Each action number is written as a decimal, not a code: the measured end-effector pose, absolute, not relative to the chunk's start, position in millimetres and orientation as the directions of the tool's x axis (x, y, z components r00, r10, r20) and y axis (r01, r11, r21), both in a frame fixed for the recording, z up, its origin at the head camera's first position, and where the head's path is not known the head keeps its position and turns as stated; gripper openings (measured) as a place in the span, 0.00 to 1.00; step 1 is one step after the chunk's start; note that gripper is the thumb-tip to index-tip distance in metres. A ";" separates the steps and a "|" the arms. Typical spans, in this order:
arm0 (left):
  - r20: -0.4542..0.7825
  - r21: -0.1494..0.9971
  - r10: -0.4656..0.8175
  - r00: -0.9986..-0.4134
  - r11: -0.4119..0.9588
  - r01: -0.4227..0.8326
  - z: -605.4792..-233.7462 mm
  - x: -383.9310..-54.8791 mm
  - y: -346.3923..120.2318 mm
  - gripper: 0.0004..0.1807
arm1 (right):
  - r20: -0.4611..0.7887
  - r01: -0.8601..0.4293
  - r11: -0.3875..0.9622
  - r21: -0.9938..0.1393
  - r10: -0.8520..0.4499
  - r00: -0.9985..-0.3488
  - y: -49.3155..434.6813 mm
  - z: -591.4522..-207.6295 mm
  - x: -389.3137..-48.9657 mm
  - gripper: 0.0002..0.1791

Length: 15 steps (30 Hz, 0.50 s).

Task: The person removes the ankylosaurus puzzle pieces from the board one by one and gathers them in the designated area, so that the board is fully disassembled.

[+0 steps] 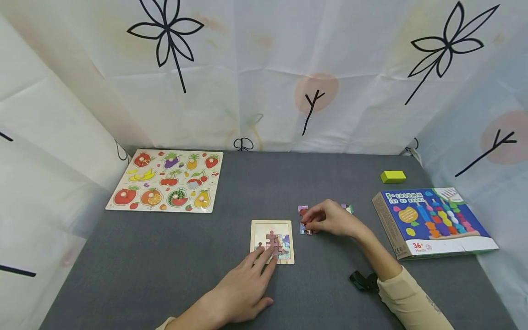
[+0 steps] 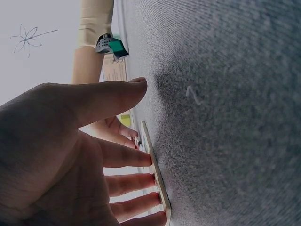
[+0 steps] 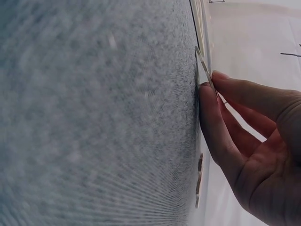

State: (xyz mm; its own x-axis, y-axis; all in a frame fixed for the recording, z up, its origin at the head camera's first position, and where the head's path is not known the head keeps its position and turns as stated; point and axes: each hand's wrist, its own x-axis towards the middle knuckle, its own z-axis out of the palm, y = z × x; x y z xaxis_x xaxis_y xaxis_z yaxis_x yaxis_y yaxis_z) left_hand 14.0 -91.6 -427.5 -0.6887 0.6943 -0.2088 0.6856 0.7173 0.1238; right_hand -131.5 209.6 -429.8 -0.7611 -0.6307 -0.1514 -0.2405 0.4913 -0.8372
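A small jigsaw tray (image 1: 256, 227) with a pale wooden frame lies in the middle of the table, several joined pieces (image 1: 272, 239) inside it. My left hand (image 1: 243, 286) reaches over its near edge, fingers extended and fingertips resting on it; the left wrist view shows the thumb held apart. To the right of the tray, my right hand (image 1: 332, 220) pinches a jigsaw piece (image 3: 205, 70) between thumb and finger. That piece stands tilted, one end close to the cloth. Another jigsaw piece (image 1: 303, 209) lies just behind the fingers, and a green-and-purple one (image 1: 347, 208) shows behind the knuckles.
A fruit puzzle board (image 1: 165, 181) lies at the back left. On the right is a blue toy box (image 1: 437, 222), with a yellow-green block (image 1: 393, 177) behind it. White printed curtains (image 1: 264, 91) enclose the table. A dark wrist device (image 1: 363, 280) is beside the right sleeve.
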 end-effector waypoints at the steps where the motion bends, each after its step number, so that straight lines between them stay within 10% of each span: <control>1: -0.209 0.124 0.694 -0.689 0.717 0.686 -427.5 14.1 -91.7 0.46 | -0.150 -0.244 0.494 -0.834 -0.629 -0.763 209.4 -429.6 -131.5 0.06; 15: -0.229 0.142 0.691 -0.686 0.721 0.678 -427.7 12.8 -91.9 0.46 | -0.120 -0.306 0.546 -0.779 -0.610 -0.783 213.1 -427.9 -131.4 0.07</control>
